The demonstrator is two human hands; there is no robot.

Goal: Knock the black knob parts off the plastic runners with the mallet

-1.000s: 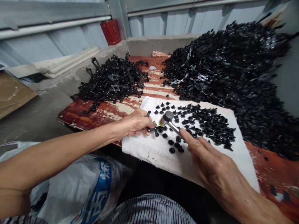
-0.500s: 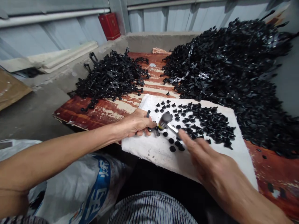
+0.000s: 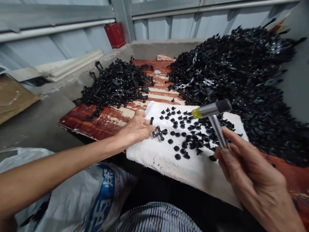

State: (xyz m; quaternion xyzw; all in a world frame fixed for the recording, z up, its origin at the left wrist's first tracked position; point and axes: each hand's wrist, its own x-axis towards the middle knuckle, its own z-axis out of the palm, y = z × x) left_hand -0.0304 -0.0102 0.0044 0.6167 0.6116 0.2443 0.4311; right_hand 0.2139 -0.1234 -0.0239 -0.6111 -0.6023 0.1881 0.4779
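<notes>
At the near edge, a rounded stretch of striped clothing (image 3: 158, 218) shows, narrow dark lines alternating with pale grey ones; the left forearm (image 3: 72, 166) is bare and slender, the left hand (image 3: 135, 130) and right hand (image 3: 253, 177) ungloved, the latter visibly creased

Small workshop, metal-sheet walls (image 3: 159, 27), worn workbench (image 3: 111, 117), heaped black parts (image 3: 231, 67), hammer (image 3: 212, 109)

Shiny metal hammer (image 3: 212, 110), smooth-looking linkage (image 3: 158, 132), matt fuzzy cloth (image 3: 154, 156), glossy patchy tabletop (image 3: 82, 117), rough concrete ledge (image 3: 164, 47)
</notes>
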